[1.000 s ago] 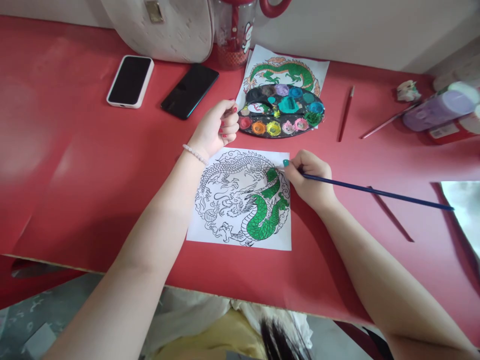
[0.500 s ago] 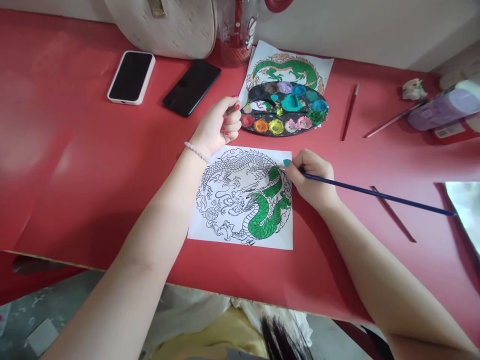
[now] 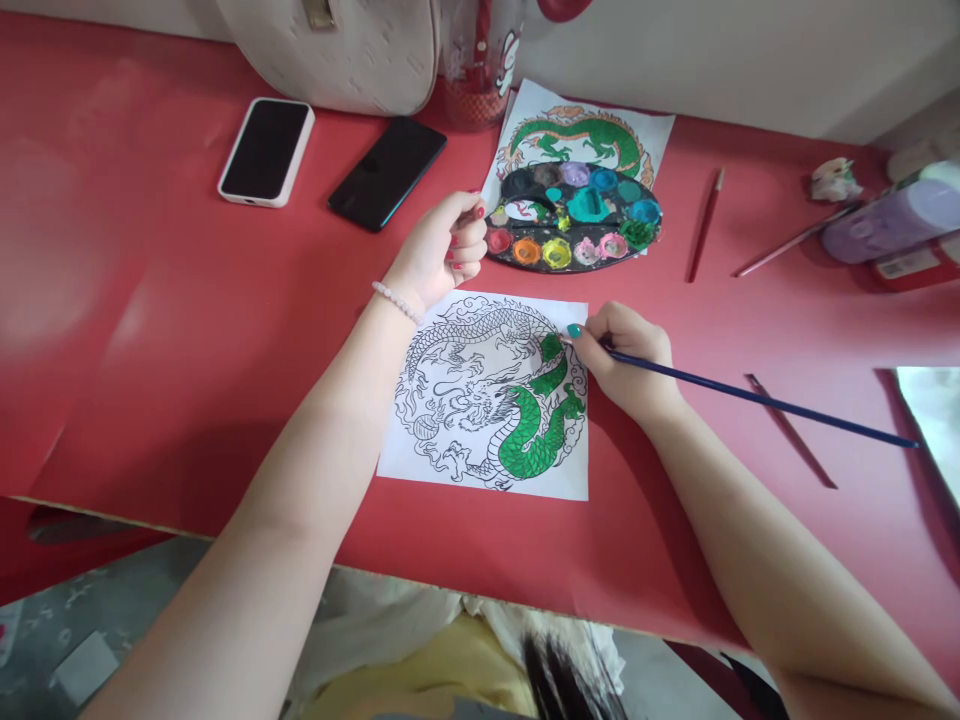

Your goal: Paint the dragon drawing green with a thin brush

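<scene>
My right hand (image 3: 630, 362) is closed around a long dark-blue paintbrush (image 3: 761, 395). The brush slants down to the right, and its tip, small and partly behind the thumb, is at the upper right of a dragon drawing (image 3: 435, 470). Green paint covers the dragon's body on the right side of this sheet; the rest is black outline on white. My left hand (image 3: 444, 245) is loosely curled above the sheet's top edge, with nothing visible in its fingers. Beside those fingers is a black oval paint palette (image 3: 544, 228) with several colours; whether they touch it cannot be told.
A coloured dragon picture (image 3: 611, 145) lies partly under the palette. Left stand two phones, white-cased (image 3: 266, 150) and black (image 3: 388, 173), a pale bag (image 3: 345, 60) and a clear cup (image 3: 476, 95). Right lie brushes (image 3: 705, 228), crumpled tissue (image 3: 835, 181) and a purple bottle (image 3: 892, 215).
The whole view has shifted slightly. My hands, the brush and the painted area look nearly the same as before.
</scene>
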`<move>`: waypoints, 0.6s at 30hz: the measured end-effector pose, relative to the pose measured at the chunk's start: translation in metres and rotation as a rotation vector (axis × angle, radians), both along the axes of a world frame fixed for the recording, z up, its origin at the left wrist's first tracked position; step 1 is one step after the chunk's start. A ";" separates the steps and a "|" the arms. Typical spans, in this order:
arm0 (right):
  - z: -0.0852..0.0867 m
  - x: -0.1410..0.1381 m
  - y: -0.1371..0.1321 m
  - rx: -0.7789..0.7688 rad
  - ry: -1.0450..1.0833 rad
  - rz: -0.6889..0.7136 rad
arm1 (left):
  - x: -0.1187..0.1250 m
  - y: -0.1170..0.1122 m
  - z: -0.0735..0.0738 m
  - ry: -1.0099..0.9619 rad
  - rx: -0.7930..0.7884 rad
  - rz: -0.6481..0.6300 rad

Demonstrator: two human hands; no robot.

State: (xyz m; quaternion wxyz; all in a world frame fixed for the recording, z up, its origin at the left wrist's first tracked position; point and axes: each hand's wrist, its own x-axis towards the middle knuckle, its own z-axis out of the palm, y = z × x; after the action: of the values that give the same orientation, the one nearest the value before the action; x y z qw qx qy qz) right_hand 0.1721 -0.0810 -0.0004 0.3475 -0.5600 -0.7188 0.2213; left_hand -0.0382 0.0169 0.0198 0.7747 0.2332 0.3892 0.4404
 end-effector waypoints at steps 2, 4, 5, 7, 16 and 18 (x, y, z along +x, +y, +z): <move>0.001 -0.001 0.000 0.000 -0.017 -0.003 | 0.000 0.000 0.000 -0.008 -0.001 0.001; 0.002 -0.002 0.000 0.003 -0.026 -0.015 | 0.000 0.000 0.000 -0.027 0.002 -0.004; 0.002 -0.002 0.000 0.004 -0.027 -0.022 | 0.000 0.000 0.000 -0.035 0.005 -0.007; 0.002 -0.002 0.000 0.007 -0.022 -0.031 | 0.000 0.001 0.000 -0.040 0.012 -0.012; -0.002 0.002 0.000 0.047 0.030 -0.021 | 0.000 0.000 0.001 -0.034 -0.005 -0.008; -0.002 0.001 0.000 0.033 0.029 -0.019 | 0.000 -0.001 0.002 -0.062 0.008 -0.016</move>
State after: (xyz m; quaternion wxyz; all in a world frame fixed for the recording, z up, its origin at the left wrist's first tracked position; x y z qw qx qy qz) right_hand 0.1731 -0.0814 -0.0019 0.3691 -0.5576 -0.7120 0.2143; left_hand -0.0381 0.0162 0.0213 0.7888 0.2259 0.3614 0.4428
